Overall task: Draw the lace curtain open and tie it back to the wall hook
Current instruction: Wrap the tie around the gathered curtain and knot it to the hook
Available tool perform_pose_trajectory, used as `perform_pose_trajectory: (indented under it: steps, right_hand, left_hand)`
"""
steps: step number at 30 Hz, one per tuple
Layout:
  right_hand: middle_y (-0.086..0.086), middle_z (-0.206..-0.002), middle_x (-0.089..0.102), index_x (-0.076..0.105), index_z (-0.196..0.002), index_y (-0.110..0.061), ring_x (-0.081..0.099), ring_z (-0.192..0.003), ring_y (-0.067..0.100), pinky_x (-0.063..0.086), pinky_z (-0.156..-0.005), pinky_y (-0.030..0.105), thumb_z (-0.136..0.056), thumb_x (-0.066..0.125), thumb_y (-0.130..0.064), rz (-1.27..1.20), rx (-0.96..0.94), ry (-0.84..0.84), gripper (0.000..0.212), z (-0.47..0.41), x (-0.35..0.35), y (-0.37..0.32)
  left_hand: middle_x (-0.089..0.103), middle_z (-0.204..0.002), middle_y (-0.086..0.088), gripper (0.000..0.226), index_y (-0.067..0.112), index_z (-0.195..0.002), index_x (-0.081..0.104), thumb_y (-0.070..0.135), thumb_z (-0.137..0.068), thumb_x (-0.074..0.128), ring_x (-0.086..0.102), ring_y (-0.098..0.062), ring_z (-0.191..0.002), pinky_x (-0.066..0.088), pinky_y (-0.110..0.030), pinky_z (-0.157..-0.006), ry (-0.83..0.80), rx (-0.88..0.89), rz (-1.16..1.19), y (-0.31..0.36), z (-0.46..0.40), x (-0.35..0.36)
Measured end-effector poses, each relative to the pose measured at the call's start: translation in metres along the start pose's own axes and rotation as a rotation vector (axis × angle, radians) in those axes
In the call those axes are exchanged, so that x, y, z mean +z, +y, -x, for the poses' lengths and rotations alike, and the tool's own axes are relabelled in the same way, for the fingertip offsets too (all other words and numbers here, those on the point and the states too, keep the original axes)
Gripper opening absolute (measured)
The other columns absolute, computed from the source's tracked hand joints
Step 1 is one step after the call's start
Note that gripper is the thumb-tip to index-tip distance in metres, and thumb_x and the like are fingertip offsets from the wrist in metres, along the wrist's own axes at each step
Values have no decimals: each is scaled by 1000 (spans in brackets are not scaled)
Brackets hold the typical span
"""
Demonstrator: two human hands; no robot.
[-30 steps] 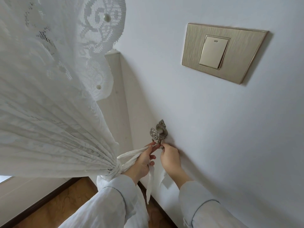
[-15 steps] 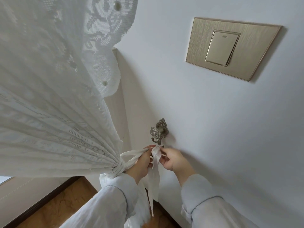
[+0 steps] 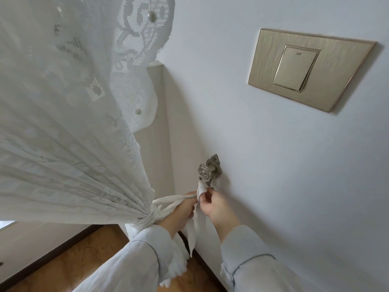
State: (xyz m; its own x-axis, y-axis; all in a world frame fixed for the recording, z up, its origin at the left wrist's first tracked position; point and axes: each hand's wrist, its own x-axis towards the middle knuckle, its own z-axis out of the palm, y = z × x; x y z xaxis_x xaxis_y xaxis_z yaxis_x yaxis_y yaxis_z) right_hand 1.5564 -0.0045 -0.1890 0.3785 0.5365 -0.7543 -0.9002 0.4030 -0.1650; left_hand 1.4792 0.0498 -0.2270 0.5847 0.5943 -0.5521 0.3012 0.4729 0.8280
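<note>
**Tie strip raised to the hook**

The white fabric tie (image 3: 201, 187) is pinched by the right hand (image 3: 217, 205) just under the ornate, rose-shaped metal wall hook (image 3: 208, 170), touching its lower prong. The tie's 2 taut strands are gripped in the closed left hand (image 3: 182, 209). The gathered, pleated lace curtain (image 3: 73, 144) is cinched beside the left sleeve (image 3: 134, 260). Bare wall (image 3: 273, 186) lies open rightward, below a brushed gold switch plate (image 3: 311, 68). Compared with 0.5 s earlier, the strip end is held higher, against the hook.

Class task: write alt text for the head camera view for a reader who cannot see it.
Two hands, left and right, work a white fabric tie just below an ornate metal wall hook. The tie gathers a lace curtain at left; a gold light switch sits upper right.
</note>
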Motion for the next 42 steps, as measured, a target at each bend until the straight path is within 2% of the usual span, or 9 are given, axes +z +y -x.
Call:
perform_pose_trajectory:
  steps: [4, 9, 14, 17, 23, 26, 29, 36, 42]
  right_hand:
    - [12, -124, 55, 52, -121, 5, 52, -119, 19, 55, -59, 14, -98, 40, -2, 67, -66, 82, 27, -1, 3, 0]
    - [17, -143, 42, 46, -125, 10, 42, -131, 28, 34, -110, 27, -97, 37, 2, 279, -82, 92, 30, 21, 4, 0]
    - [19, -75, 48, 50, -66, 10, 50, -89, 29, 46, -48, 3, -99, 31, 2, 395, -13, 57, 39, 45, 11, -2]
    - [21, -89, 58, 53, -76, 12, 55, -81, 38, 45, -34, 12, -96, 28, 8, 318, 14, 106, 33, 23, 11, -6]
    - [20, -110, 58, 45, -128, 8, 43, -132, 32, 36, -107, 38, -96, 37, 7, 262, -53, 95, 33, -5, 2, -8]
    - [21, -124, 57, 52, -106, 8, 48, -128, 33, 38, -107, 38, -97, 37, 6, 255, -46, 99, 18, -10, 5, -6]
    - [14, -80, 53, 45, -132, 6, 51, -125, 32, 40, -105, 36, -96, 39, 5, 279, -78, 128, 36, -17, 6, -6]
    - [13, -70, 48, 53, -106, 9, 49, -59, 22, 48, -96, 32, -95, 41, 4, 252, -94, 179, 18, -32, 3, -9]
    - [12, -72, 48, 46, -129, 7, 48, -61, 20, 48, -84, 36, -95, 41, 3, 292, -131, 181, 35, -39, 3, -6]
  left_hand:
    - [38, -49, 3, 32, 9, -69, 62, -5, -87, 40, 26, -5, -36, 20, -15, -31, 86, 10, 276, -7, -2, -11]
    - [51, -53, 8, 17, 17, -71, 66, 22, -86, 59, 29, -5, -38, 17, -16, -34, -80, 21, 350, 4, 9, -7]
    - [37, -50, 7, 8, 16, -80, 60, 19, -84, 66, 26, -4, -38, 13, -18, -38, -174, -7, 32, 6, 8, -6]
    - [34, -47, 7, 16, 17, -70, 56, 15, -82, 66, 25, -5, -38, 12, -20, -41, -194, -25, -1, 10, 7, -6]
    - [34, -50, 4, 20, 16, -60, 52, 14, -69, 69, 27, -6, -41, 16, -18, -41, -39, -27, 25, 8, 9, -20]
    - [48, -48, 1, 21, 11, -59, 52, 6, -80, 55, 32, -7, -36, 17, -16, -38, 0, -41, 299, 10, 8, -23]
    - [47, -43, 5, 28, 15, -57, 43, 9, -85, 45, 34, -7, -31, 20, -15, -34, -64, -43, 458, 13, 10, -20]
    - [51, -41, 6, 9, 4, -76, 64, 7, -75, 55, 44, -4, -32, 39, -11, -35, 37, 47, 1016, 20, 0, -32]
    - [63, -108, 4, 24, 14, -99, 65, 20, -76, 61, 60, -13, -97, 44, -23, -81, 438, 219, 992, 19, -8, -42]
